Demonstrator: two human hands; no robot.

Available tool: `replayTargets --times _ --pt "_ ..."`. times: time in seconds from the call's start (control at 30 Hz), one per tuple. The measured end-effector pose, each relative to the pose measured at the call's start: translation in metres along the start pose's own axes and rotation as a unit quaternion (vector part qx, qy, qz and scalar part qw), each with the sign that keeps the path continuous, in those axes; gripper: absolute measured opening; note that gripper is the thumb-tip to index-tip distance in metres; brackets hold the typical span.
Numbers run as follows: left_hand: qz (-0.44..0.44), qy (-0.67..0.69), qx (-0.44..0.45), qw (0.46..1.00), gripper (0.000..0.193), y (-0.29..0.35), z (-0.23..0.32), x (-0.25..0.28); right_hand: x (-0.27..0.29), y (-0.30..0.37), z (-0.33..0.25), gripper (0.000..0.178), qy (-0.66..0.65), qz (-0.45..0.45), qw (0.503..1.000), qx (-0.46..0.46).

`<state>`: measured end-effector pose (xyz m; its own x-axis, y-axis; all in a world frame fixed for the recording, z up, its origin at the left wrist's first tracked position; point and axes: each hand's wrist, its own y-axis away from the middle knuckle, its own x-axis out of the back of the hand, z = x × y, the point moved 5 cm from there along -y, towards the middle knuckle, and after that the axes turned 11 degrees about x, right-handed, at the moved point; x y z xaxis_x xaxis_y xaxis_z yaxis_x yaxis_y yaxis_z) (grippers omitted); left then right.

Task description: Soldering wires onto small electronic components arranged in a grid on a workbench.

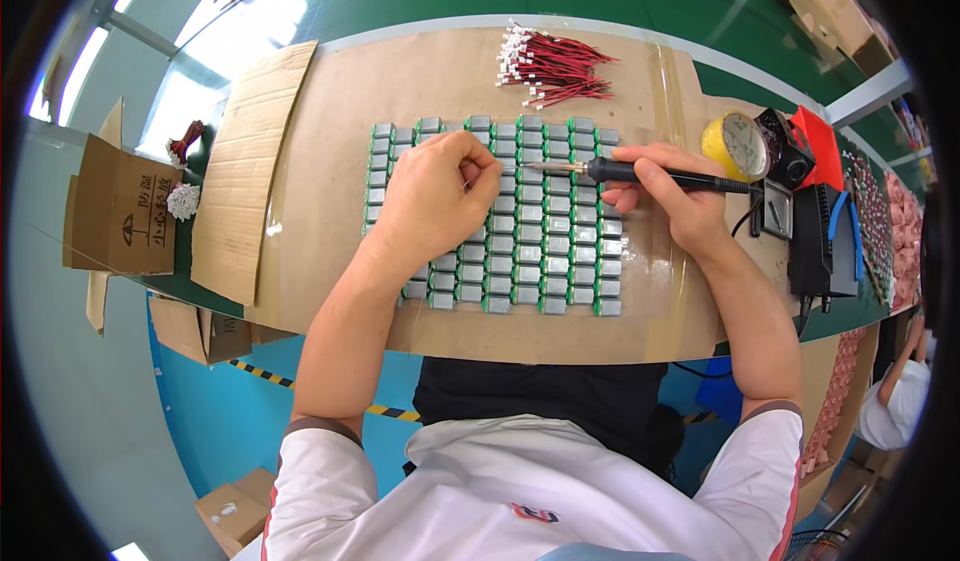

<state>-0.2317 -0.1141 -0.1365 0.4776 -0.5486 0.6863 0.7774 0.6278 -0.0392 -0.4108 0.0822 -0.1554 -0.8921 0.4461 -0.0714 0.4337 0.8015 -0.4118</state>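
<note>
Rows of small grey blocks with green circuit-board edges lie side by side on the brown cardboard mat. In my right hand is a soldering iron with a black handle, held like a pen. Its metal tip points left over the upper middle of the rows. My left hand is closed just left of the tip, above the blocks, with thumb and fingers pinched together. Whatever it pinches is hidden by the fingers.
Red and black wires with white connectors lie in a pile beyond the blocks. At right stand a yellow tape roll and a black soldering station. A cardboard sheet and an open carton are at left. Another person's sleeve shows far right.
</note>
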Motion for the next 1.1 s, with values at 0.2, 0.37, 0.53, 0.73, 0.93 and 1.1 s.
replayTargets --times 0.2,0.37,0.53,0.73,0.93,1.1 --pt "-0.001 -0.003 -0.010 1.000 0.013 -0.0001 -0.0001 -0.0007 0.0001 0.0008 0.0001 0.021 0.002 -0.001 1.000 -0.007" --pt "-0.002 -0.010 -0.009 1.000 0.014 -0.0002 0.0011 -0.0006 0.0000 0.0005 -0.0001 0.021 -0.002 -0.002 1.000 -0.003" --pt "-0.003 -0.016 -0.016 1.000 0.014 0.0004 0.0024 -0.0005 0.0006 0.0012 0.0008 0.021 -0.002 0.001 1.000 -0.012" --pt "0.004 -0.020 -0.027 0.999 0.014 0.0011 0.0031 -0.0010 0.0005 0.0010 0.0011 0.021 -0.001 0.001 1.000 -0.008" --pt "0.008 -0.018 -0.032 0.999 0.015 0.0015 0.0034 -0.0010 0.0006 0.0013 0.0008 0.020 0.002 0.002 1.000 -0.008" --pt "0.002 -0.027 -0.027 0.999 0.015 0.0013 0.0037 -0.0012 0.0001 0.0014 0.0002 0.025 0.025 -0.017 1.000 -0.002"
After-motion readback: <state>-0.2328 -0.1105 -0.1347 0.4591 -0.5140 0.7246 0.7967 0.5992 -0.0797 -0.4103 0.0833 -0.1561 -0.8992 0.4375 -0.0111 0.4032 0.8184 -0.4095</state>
